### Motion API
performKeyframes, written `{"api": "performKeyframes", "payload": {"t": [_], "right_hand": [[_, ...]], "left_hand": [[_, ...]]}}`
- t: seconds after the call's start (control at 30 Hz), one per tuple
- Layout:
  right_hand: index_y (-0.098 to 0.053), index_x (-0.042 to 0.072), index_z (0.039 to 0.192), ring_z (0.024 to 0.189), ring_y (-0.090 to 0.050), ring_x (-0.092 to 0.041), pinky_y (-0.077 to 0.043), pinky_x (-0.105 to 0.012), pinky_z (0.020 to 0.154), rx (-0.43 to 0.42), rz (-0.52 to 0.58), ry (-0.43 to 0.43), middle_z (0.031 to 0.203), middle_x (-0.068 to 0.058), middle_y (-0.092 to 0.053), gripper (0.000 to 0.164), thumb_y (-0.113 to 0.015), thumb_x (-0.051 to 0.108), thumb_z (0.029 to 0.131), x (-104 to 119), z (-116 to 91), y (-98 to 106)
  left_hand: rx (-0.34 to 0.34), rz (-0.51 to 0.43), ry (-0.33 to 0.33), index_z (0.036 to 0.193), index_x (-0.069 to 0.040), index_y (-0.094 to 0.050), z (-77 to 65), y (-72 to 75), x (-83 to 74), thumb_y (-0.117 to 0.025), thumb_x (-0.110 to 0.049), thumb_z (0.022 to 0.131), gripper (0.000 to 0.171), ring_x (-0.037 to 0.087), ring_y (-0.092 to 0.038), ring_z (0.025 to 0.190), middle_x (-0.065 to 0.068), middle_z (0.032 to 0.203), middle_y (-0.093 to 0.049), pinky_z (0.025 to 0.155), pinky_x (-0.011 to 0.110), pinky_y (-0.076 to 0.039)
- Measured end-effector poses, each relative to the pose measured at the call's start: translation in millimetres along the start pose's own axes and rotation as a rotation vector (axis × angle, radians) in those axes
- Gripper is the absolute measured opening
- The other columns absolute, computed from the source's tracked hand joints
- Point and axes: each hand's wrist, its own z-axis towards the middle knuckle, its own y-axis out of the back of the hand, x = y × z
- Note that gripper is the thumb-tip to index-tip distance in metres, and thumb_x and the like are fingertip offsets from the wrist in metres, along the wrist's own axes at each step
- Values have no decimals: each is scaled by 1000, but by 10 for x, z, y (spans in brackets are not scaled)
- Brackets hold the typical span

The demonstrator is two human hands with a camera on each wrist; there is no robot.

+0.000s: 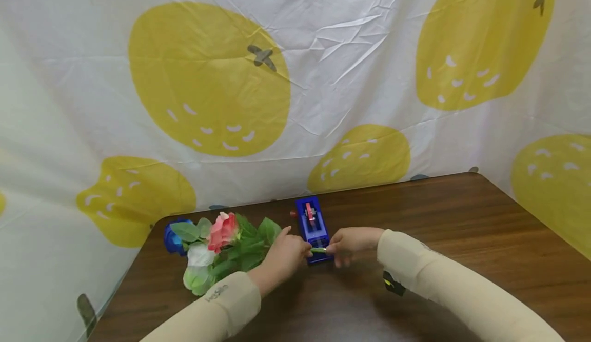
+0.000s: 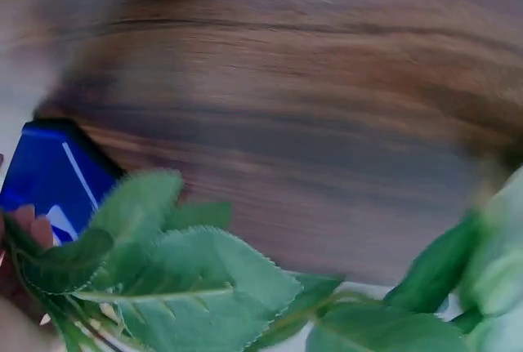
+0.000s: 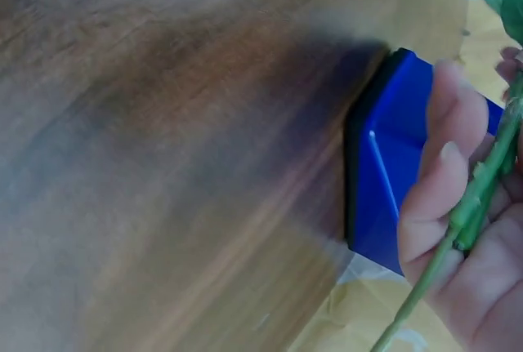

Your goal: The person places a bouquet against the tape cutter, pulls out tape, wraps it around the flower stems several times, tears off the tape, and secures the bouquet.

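A dark brown wooden table (image 1: 461, 224) with streaky grain and a rounded back corner carries a blue tape dispenser (image 1: 315, 229), standing near its back edge. Whether the flowers (image 1: 221, 237) at left touch the wood is unclear.

Head view forward-down, close wrist views, blue dispenser (image 1: 302, 223) shared
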Motion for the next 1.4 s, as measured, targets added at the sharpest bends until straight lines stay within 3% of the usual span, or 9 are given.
{"api": "performKeyframes", "payload": {"t": [0.2, 0.3, 0.4, 0.7, 0.87, 1.1, 1.2, 1.3, 1.4], "right_hand": [[-61, -7, 92, 52, -47, -11, -35, -21, 49, 4, 63, -8, 62, -1, -56, 22, -47, 11, 95, -45, 25, -56], [-63, -6, 91, 55, -49, -11, -41, -23, 53, -37, 53, -8, 62, 0, -57, 21, -50, 10, 93, -61, 29, -62], [-65, -5, 91, 58, -53, -10, -48, -27, 59, -83, 73, -37, 63, 0, -59, 19, -53, 10, 92, -76, 44, -85], [-65, -10, 88, 57, -56, -9, -52, -32, 61, -179, 206, -55, 60, 2, -60, 18, -58, 7, 88, -129, 57, -204], [-63, -13, 91, 55, -54, -6, -53, -32, 61, -209, 222, 7, 59, 4, -58, 17, -58, 3, 87, -143, 41, -249], [-63, -16, 92, 56, -55, -6, -54, -35, 67, -261, 258, 44, 61, 3, -57, 14, -59, -4, 85, -101, 32, -282], [-64, -15, 91, 57, -55, -7, -54, -34, 66, -284, 214, 79, 66, -2, -60, 13, -59, -6, 83, -91, 19, -273], [-66, -12, 90, 60, -57, -9, -53, -29, 64, -313, 100, 122, 74, -9, -65, 12, -61, -3, 82, -103, 5, -251], [-68, -7, 90, 64, -61, -13, -51, -26, 62, -351, -30, 162, 82, -13, -68, 12, -63, 0, 81, -125, -11, -231]], "left_hand": [[-214, 279, -138, 67, -19, -63, -49, -93, -3, -74, -29, 66, 16, 10, -57, 60, -7, 64, -61, 91, 36, -41], [-367, 361, -201, 63, -18, -59, -38, -166, 6, -75, -25, 63, 17, 11, -53, 55, -7, 61, -57, 89, 33, -42], [-453, 413, -259, 61, -17, -57, -19, -209, 21, -72, -18, 62, 14, 11, -52, 56, -6, 59, -55, 88, 32, -42], [-436, 446, -299, 63, -18, -58, 7, -186, 31, -67, -14, 65, 10, 11, -51, 57, -6, 61, -55, 78, 31, -39], [-310, 389, -210, 68, -17, -60, -5, -109, 0, -71, -14, 67, 12, 13, -54, 61, -4, 65, -59, 81, 34, -41], [174, 110, 115, 72, -14, -65, 145, 167, -75, -76, -30, 70, 20, 19, -62, 72, 2, 75, -66, 93, 45, -38], [274, -76, 239, 58, -14, -59, 241, 265, -32, -72, -28, 74, 25, 15, -57, 60, -2, 61, -60, 74, 35, -44], [324, -275, 342, 48, -12, -46, 334, 296, 75, -65, -20, 80, 38, 11, -40, 45, -4, 47, -43, 48, 27, -34], [416, -396, 414, 46, -11, -42, 437, 100, 281, -60, -20, 86, 45, 11, -31, 42, -3, 44, -36, 43, 26, -29]]}}
